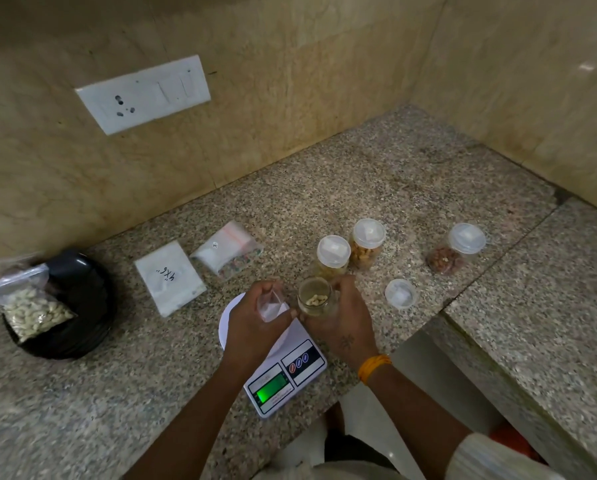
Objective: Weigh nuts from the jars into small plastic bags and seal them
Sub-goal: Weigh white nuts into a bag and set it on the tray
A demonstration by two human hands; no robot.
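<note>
Head view: a speckled granite tabletop fills the frame, with a beige marble wall behind and a white switch plate at eleven o'clock on that wall.

At the centre, the left hand holds a small clear plastic bag over the round white platform of a kitchen scale; the grip is narrow, fingers and thumb pinching the bag's mouth. The scale's green display faces six o'clock.

Just beside it, at three o'clock of the bag, the right hand wraps around an open jar with a few pale cashews at its bottom; the grip is closed around the jar's body. An orange thread sits on that wrist. The jar's mouth is close to the bag, nearly touching.

At twelve to one o'clock of the hands stand two lidded jars of nuts, side by side. Further at two o'clock a third lidded jar with brown nuts leans on its side. A loose white lid lies at three o'clock of the open jar.

At ten o'clock lie a white packet of bags with handwriting and a clear pack of bags. At nine o'clock a black bowl carries a sealed bag of cashews.
</note>
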